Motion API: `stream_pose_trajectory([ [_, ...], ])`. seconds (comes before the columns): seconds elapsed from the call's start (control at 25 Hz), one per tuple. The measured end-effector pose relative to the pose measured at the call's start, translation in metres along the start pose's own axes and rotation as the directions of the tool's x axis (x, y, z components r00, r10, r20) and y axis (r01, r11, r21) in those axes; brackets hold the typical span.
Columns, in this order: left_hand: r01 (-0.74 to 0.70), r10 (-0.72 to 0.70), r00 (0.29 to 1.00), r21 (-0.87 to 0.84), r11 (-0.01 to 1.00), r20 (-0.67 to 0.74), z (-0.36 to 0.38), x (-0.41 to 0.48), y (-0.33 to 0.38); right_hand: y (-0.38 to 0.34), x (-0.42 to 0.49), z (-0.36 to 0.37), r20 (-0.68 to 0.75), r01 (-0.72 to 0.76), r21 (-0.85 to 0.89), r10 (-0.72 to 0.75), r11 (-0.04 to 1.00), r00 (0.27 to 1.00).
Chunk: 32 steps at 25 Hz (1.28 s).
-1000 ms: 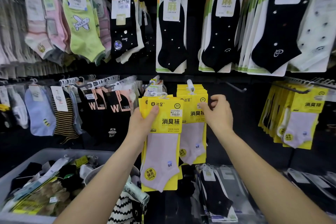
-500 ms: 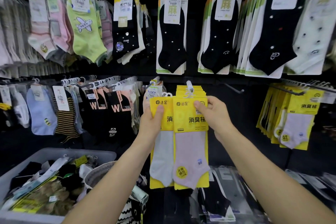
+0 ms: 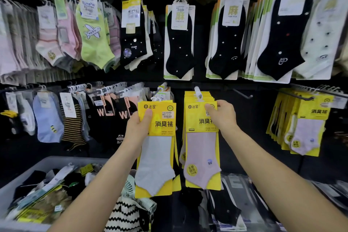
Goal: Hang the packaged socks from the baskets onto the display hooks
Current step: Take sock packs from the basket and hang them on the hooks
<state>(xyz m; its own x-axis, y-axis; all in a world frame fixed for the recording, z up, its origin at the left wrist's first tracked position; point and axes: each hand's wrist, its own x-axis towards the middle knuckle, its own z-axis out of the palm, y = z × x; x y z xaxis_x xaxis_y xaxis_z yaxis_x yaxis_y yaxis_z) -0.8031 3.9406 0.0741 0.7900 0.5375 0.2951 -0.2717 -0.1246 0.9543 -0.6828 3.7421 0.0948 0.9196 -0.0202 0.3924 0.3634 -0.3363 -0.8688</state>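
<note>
My left hand [image 3: 138, 128] grips a small stack of yellow sock packs [image 3: 157, 149]; the front pack holds a pale grey sock. It hangs free in front of the wall, left of the centre hook [image 3: 197, 93]. On that hook hang several yellow packs, and the front one [image 3: 202, 149] shows a pale pink sock. My right hand [image 3: 223, 116] pinches the top right corner of that front pack at its header card.
A grey bin [image 3: 30, 177] of mixed packaged socks stands at lower left, with a patterned basket [image 3: 128, 213] beside it. Full hooks of socks cover the wall. A bare hook [image 3: 243, 94] sticks out right of centre, and more yellow packs [image 3: 305, 124] hang further right.
My right hand took the pink-sock pack from the left-hand stack and moved it right onto the centre hook. The left hand's stack now shows a grey sock in front.
</note>
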Motion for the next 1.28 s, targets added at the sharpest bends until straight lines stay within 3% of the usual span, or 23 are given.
stream_pose_trajectory([
  [0.24, -0.013, 0.015, 0.999, -0.038, 0.999, 0.047, 0.010, -0.009, 0.002, 0.001, 0.006, 0.007, -0.010, 0.008, -0.085, -0.008, 0.996, 1.000],
  [0.4, -0.014, 0.018, 0.996, -0.051, 0.999, 0.086, 0.025, -0.012, 0.002, 0.006, 0.002, -0.005, 0.043, -0.067, -0.145, 0.074, 0.987, 0.996],
  [0.52, -0.030, 0.038, 0.992, -0.075, 0.997, 0.118, 0.037, -0.015, 0.004, 0.010, -0.010, -0.019, -0.006, -0.026, -0.048, 0.026, 0.999, 1.000],
  [0.6, -0.068, 0.076, 0.988, -0.064, 0.996, 0.133, 0.047, -0.018, 0.004, 0.002, -0.023, -0.019, 0.093, 0.047, 0.052, -0.051, 0.998, 0.994],
  [0.72, -0.093, 0.104, 0.984, -0.081, 0.992, 0.142, 0.064, -0.025, 0.005, -0.010, -0.036, -0.013, 0.224, 0.118, 0.020, -0.120, 0.993, 0.967],
  [0.92, -0.052, 0.073, 0.972, -0.095, 0.994, 0.222, 0.077, -0.028, -0.001, -0.008, -0.038, -0.029, 0.186, 0.035, 0.141, -0.061, 0.989, 0.981],
  [1.04, -0.048, 0.054, 0.982, -0.041, 0.998, 0.180, 0.079, -0.024, -0.007, -0.003, -0.037, -0.035, 0.207, 0.004, 0.174, -0.041, 0.985, 0.978],
  [1.28, -0.161, 0.157, 0.987, 0.103, 0.982, 0.039, 0.088, -0.027, -0.011, -0.011, -0.028, -0.037, 0.287, 0.104, -0.014, -0.095, 0.994, 0.953],
])
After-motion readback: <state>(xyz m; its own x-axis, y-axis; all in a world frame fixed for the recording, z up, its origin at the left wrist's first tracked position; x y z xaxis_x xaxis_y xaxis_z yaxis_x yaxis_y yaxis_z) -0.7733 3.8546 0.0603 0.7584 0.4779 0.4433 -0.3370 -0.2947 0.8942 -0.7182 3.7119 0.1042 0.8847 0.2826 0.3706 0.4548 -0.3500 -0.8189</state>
